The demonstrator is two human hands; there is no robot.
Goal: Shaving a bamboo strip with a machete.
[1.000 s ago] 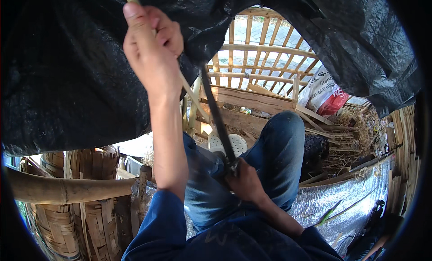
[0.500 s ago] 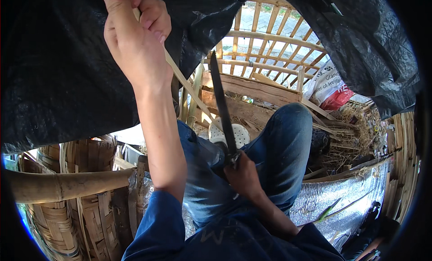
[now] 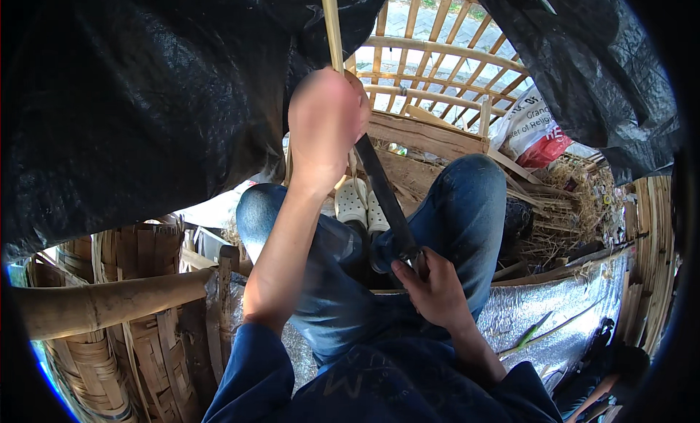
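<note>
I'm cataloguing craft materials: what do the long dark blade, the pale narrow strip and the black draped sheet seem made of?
Long dark blade: probably metal, dull and darkened, judging by its straight, thin, rigid-looking form. Pale narrow strip: likely bamboo or wood, with a matte straw-coloured surface. Black draped sheet: apparently plastic, its creases catching glossy highlights.

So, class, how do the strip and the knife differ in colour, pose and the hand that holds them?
Colour: the strip is pale yellowish; the knife has a dark blade.
Pose: the strip's upper part runs nearly straight up the picture; the knife slants up to the left.
Hand: the left hand grips the strip; the right hand grips the knife.
Shared: both are long and narrow.
</note>
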